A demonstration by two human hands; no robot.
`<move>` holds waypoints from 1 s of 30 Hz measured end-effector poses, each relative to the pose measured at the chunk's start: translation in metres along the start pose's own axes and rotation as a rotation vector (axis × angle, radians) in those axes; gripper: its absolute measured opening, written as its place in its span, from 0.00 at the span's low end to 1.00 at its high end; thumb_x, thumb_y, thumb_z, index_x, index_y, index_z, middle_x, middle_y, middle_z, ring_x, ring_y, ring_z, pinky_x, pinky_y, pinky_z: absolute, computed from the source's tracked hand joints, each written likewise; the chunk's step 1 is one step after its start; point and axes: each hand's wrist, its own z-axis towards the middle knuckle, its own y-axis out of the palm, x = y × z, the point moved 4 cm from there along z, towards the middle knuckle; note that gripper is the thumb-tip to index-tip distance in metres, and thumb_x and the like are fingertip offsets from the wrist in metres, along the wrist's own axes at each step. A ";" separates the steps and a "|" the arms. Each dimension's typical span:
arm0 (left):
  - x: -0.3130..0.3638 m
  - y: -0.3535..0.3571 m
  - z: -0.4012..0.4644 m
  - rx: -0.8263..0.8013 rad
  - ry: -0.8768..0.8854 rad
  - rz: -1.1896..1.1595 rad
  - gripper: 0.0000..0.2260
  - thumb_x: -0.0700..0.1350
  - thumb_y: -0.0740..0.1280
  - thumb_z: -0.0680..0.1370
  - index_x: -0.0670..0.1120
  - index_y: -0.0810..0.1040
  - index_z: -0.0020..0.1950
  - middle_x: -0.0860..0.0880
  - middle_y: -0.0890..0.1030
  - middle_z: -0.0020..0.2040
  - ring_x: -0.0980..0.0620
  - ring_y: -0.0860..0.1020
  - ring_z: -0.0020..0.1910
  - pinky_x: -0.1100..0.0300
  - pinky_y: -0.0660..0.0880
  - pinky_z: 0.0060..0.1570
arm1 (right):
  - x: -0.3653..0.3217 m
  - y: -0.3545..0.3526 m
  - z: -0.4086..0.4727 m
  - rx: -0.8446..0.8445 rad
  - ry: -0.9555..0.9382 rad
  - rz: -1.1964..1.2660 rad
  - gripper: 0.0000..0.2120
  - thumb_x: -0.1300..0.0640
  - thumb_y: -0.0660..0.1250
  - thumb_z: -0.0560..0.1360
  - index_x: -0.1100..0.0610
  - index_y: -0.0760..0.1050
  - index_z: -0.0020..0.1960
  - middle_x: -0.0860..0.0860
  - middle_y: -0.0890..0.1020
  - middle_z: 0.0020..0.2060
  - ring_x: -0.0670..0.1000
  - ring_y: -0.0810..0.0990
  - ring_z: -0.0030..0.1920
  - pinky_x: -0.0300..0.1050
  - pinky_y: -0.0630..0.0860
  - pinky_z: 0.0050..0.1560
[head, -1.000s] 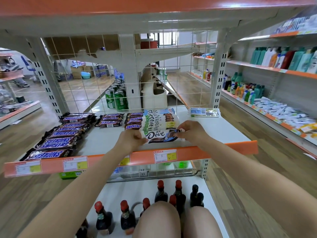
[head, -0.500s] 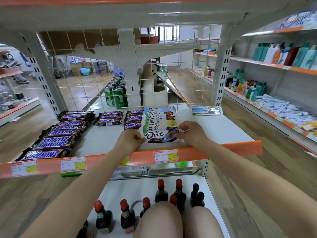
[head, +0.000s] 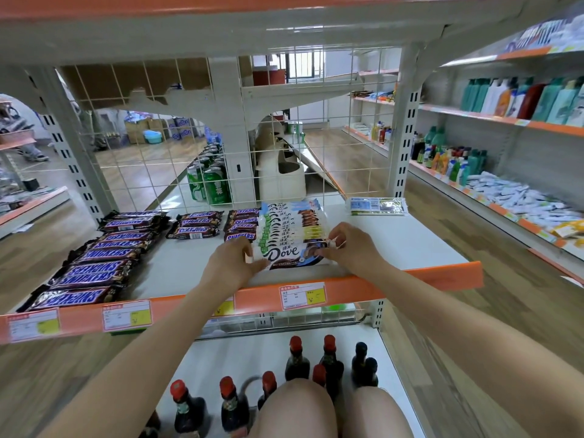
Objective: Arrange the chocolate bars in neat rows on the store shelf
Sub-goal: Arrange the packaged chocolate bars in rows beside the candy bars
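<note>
A row of white Dove chocolate bars (head: 289, 224) runs front to back on the white shelf (head: 401, 241). The frontmost Dove bar (head: 289, 256) lies near the orange shelf edge. My left hand (head: 232, 263) pinches its left end and my right hand (head: 350, 249) pinches its right end. Snickers bars lie to the left: a long overlapping row (head: 94, 267) at the far left, a short stack (head: 196, 224) in the middle, and another stack (head: 241, 224) touching the Dove row.
A flat blue-and-green packet (head: 376, 206) lies at the shelf's back right. A wire grid (head: 164, 147) backs the shelf, with green cans (head: 210, 184) behind it. Dark red-capped bottles (head: 297, 361) stand on the lower shelf. Another shelving unit (head: 505, 181) stands to the right.
Both hands and the front Dove bar have shifted slightly back toward the row; the grip on both ends is unchanged.
</note>
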 end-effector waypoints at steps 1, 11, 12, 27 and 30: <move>0.002 -0.002 -0.001 0.057 0.061 0.007 0.14 0.53 0.71 0.72 0.45 0.71 0.43 0.51 0.71 0.40 0.50 0.71 0.39 0.59 0.65 0.38 | 0.000 -0.002 0.001 0.014 -0.011 -0.002 0.18 0.49 0.73 0.70 0.59 0.73 0.53 0.52 0.77 0.45 0.48 0.73 0.43 0.36 0.68 0.36; 0.071 -0.001 0.010 0.210 0.528 0.201 0.10 0.43 0.64 0.69 0.37 0.80 0.42 0.41 0.79 0.37 0.41 0.79 0.36 0.53 0.75 0.34 | 0.014 -0.039 0.004 0.098 -0.079 -0.181 0.20 0.53 0.61 0.78 0.59 0.69 0.68 0.54 0.74 0.65 0.53 0.72 0.64 0.43 0.67 0.64; 0.080 0.000 0.013 0.203 0.553 0.222 0.10 0.43 0.63 0.70 0.37 0.80 0.42 0.41 0.79 0.37 0.41 0.78 0.35 0.53 0.75 0.33 | 0.018 -0.042 0.003 0.096 -0.072 -0.194 0.21 0.53 0.61 0.78 0.58 0.68 0.69 0.54 0.72 0.67 0.53 0.71 0.66 0.44 0.66 0.66; 0.168 0.061 0.056 -0.095 0.531 0.336 0.17 0.51 0.57 0.80 0.38 0.72 0.60 0.42 0.74 0.61 0.45 0.72 0.61 0.52 0.71 0.57 | 0.075 -0.082 0.025 0.087 0.022 -0.423 0.21 0.53 0.61 0.78 0.60 0.68 0.68 0.55 0.74 0.65 0.55 0.72 0.65 0.48 0.70 0.63; 0.175 0.072 0.065 -0.125 0.522 0.358 0.17 0.50 0.57 0.80 0.39 0.71 0.61 0.42 0.74 0.61 0.45 0.72 0.60 0.54 0.71 0.55 | 0.087 -0.085 0.037 0.055 0.032 -0.483 0.18 0.54 0.61 0.78 0.60 0.70 0.65 0.55 0.74 0.64 0.55 0.72 0.64 0.50 0.72 0.60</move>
